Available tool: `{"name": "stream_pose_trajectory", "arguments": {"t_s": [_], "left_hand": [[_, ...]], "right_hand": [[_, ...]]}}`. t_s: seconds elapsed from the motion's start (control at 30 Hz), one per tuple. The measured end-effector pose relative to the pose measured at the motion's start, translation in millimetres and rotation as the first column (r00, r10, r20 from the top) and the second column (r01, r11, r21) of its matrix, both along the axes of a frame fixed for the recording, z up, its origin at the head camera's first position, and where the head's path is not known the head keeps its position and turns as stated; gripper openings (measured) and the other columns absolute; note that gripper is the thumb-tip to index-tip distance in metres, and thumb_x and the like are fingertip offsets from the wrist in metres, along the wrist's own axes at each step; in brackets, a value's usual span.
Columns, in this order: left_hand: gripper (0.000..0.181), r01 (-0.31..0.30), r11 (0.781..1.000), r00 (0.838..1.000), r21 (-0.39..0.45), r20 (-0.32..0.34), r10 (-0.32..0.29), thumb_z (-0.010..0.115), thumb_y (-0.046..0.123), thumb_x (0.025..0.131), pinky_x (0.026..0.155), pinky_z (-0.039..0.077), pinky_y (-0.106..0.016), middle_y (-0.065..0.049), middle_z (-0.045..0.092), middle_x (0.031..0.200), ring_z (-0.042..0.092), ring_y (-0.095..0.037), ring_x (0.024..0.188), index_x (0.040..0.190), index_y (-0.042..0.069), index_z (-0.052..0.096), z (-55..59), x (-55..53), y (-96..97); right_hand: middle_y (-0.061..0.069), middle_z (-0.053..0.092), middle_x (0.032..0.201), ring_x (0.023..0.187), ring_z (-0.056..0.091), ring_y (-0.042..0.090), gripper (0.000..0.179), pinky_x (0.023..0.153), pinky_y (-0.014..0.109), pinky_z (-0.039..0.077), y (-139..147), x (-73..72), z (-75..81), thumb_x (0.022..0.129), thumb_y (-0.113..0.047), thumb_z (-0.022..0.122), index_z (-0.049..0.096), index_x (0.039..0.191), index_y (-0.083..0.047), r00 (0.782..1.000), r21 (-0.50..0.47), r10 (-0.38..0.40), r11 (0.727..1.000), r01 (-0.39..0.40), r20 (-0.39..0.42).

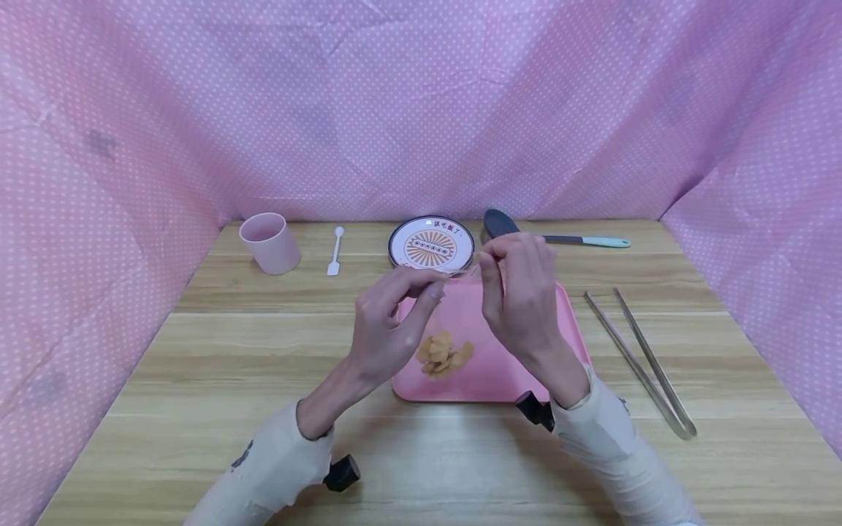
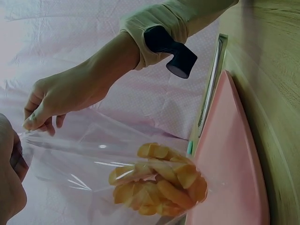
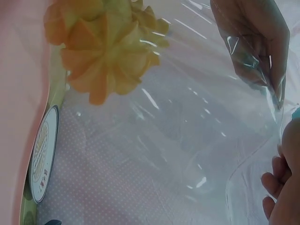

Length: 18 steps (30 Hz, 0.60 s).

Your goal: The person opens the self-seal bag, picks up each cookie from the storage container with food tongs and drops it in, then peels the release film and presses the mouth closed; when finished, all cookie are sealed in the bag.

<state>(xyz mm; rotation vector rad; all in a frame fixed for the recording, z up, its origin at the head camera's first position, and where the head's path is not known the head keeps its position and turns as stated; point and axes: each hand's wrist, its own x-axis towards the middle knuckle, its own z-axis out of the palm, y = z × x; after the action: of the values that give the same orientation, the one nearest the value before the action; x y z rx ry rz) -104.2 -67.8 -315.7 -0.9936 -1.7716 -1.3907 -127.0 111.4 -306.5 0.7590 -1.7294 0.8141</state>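
Observation:
Both hands hold up a clear plastic bag (image 2: 89, 159) by its upper edge, over the pink tray. In the head view my left hand (image 1: 391, 321) pinches the edge between thumb and fingers. A short gap to the right, my right hand (image 1: 522, 299) pinches it too, knuckles up. Yellow-orange, petal-shaped snack pieces (image 3: 105, 61) lie clustered in the bottom of the bag; in the head view the snack cluster (image 1: 444, 354) shows between the wrists. Whether the bag's mouth is sealed I cannot tell.
The pink tray (image 1: 506, 383) lies below the hands on the wooden table. Behind it are a round printed plate (image 1: 430, 245) and a dark spoon (image 1: 500, 223) with a mint handle. Metal tongs (image 1: 641, 361) lie right; a pink cup (image 1: 271, 245) and small white spatula (image 1: 335, 252) stand and lie left.

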Motion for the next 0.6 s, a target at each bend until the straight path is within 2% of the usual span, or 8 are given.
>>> {"name": "stream_pose_trajectory", "arguments": {"t_s": [0.37,0.6], "left_hand": [[0.014,0.0,1.0,0.997,0.021,-0.072,0.001,0.068,-0.016,0.09,0.077,0.058,-0.027,-0.012,0.071,0.09,0.067,-0.021,0.08,0.099,-0.007,0.071,3.1,-2.6,-3.1],[0.014,-0.001,1.0,0.997,0.02,-0.08,0.003,0.067,-0.016,0.089,0.077,0.059,-0.027,-0.013,0.071,0.09,0.067,-0.021,0.079,0.1,-0.007,0.07,2.4,-4.1,-4.7]], "right_hand": [[0.018,0.055,0.081,0.072,0.048,0.037,0.036,0.069,0.048,0.032,21,-7.2,-5.8,0.11,-0.024,0.052,0.059,0.092,0.006,0.997,-0.078,-0.07,0.994,0.072,0.022],[0.02,0.056,0.081,0.075,0.049,0.04,0.044,0.073,0.05,0.035,43,-10.6,-13.1,0.11,-0.031,0.052,0.06,0.093,0.008,0.989,-0.107,-0.125,0.985,0.133,0.076]]}}
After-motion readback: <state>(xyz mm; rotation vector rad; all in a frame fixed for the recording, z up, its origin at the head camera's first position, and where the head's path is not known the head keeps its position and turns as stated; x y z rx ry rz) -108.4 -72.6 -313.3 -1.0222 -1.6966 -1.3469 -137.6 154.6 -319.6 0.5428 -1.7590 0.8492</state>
